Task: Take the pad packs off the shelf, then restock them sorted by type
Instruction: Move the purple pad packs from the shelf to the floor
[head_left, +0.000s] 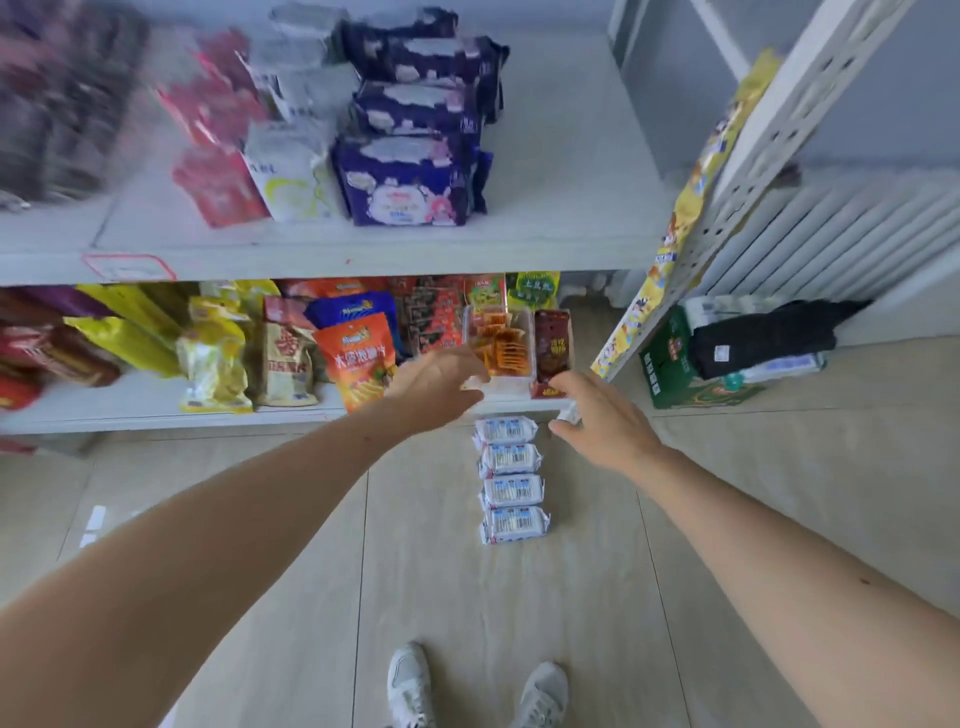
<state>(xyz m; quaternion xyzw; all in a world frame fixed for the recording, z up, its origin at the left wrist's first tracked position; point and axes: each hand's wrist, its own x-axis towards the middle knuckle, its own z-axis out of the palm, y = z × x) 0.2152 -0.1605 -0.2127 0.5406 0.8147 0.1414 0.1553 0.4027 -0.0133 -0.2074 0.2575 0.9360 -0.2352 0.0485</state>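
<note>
Both arms reach forward over the floor. The left hand (439, 387) hangs with fingers loosely spread and holding nothing, just short of the lower shelf edge (291, 408). The right hand (602, 421) is beside it, fingers relaxed; something small and white shows at its fingertips, but I cannot tell whether it is held.

Between and just below the two hands, four white pad packs (511, 483) lie on the floor in a straight row, touching end to end, running from the shelf foot back toward the person's shoes (410, 686). Bare floor lies open on both sides of the row.

Above the hands, on the upper shelf (561, 208), three dark purple pad packs (408, 179) line up front to back, with a column of white pad packs (291, 176) and a column of pink pad packs (218, 182) to their left; blur hides their count. To the right of the purple packs the board is bare up to the slanted upright (753, 150).
</note>
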